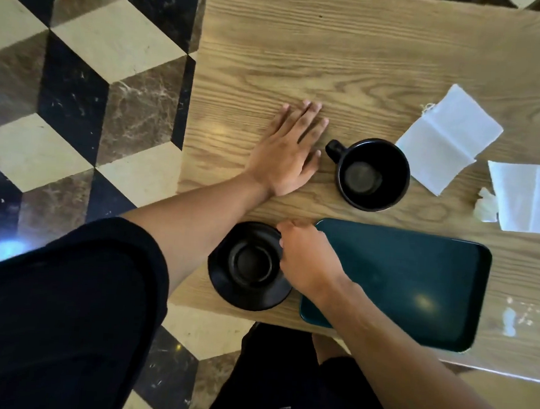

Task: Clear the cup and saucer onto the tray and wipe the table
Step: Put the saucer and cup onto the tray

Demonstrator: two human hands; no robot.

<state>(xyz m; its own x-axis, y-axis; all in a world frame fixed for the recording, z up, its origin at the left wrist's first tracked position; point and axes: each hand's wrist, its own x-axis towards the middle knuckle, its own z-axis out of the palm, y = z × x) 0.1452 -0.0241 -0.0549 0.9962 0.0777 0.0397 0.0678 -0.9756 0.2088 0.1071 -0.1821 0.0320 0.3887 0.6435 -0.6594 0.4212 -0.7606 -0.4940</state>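
Saucer gripped at the table's near edge, beside the tray

The right hand pinches the saucer rim; the left hand rests flat, fingers released, near the cup. A shallow rim pinch could slip before the tray.

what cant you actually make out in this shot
Head view only:
- Right hand fingertips: behind the saucer rim, so the grip is unclear.
- Tray near-left corner: under the right forearm.
- Second napkin: cut off by the right edge.
- Residue in the cup: too dark to tell.
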